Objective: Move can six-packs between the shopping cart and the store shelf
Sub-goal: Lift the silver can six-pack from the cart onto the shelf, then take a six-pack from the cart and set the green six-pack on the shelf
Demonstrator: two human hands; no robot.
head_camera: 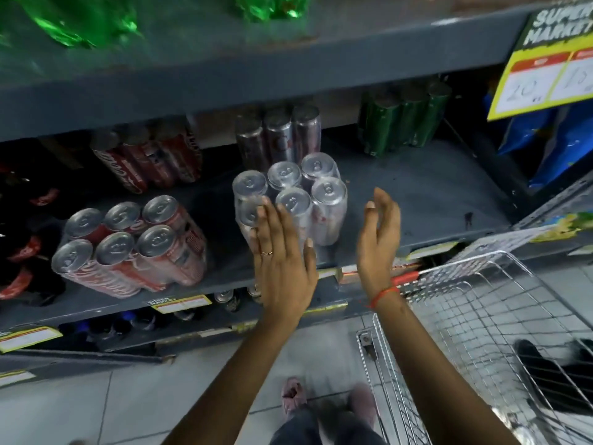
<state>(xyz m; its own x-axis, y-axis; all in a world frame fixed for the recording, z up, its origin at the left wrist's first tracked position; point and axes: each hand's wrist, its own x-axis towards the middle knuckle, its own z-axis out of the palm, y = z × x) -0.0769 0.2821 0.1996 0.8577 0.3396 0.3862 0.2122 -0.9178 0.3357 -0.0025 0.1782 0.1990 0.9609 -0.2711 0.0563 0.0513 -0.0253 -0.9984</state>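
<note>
A silver six-pack [290, 200] stands upright on the middle shelf [417, 194], near the front edge, with a red pack [128, 245] well to its left and another silver one [277, 136] behind it. The left hand [282, 268] lies flat against the pack's near-left side, fingers straight and close together, gripping nothing. The right hand [380, 232] hovers just to the pack's right, fingers loosely spread and curled, apart from the wrap. The cart [481, 300] waits at the right (its basket looks nearly empty). To my eye the risk is a one-sided push — if the left palm presses before the right closes in, the tall cans could tip or skid toward the edge, and thin shrink-wrap gives poor purchase.
</note>
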